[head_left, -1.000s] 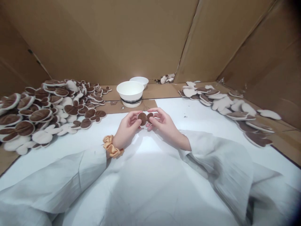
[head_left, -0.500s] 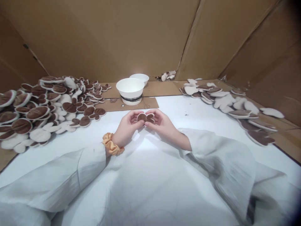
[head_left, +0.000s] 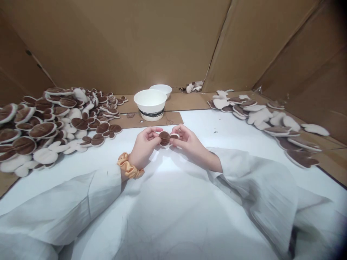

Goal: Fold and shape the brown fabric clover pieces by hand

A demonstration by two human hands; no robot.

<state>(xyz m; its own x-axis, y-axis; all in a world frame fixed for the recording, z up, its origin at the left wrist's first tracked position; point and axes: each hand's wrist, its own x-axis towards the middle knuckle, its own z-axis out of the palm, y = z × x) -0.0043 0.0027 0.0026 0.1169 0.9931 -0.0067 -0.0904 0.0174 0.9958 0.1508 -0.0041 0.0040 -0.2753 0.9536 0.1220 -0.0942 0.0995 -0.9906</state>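
Note:
A small brown fabric piece with a white edge (head_left: 164, 138) is held between both hands above the white table surface. My left hand (head_left: 146, 144), with an orange scrunchie (head_left: 129, 166) at its wrist, pinches the left end. On the other end, the fingers of my right hand (head_left: 187, 141) are closed around the smaller lobe. Just behind the hands stands a white bowl with a black band (head_left: 150, 103), and a second white bowl (head_left: 165, 89) is partly hidden behind it.
A large heap of brown and white fabric pieces (head_left: 43, 130) lies at the left. More pieces (head_left: 260, 116) spread along the right side. Cardboard walls (head_left: 135, 43) enclose the back and sides. White scraps (head_left: 193, 87) lie by the back wall.
The fabric piece has turned and lies flatter, showing more of its brown round lobe. My left hand has shifted slightly left, and my right fingers have changed their hold.

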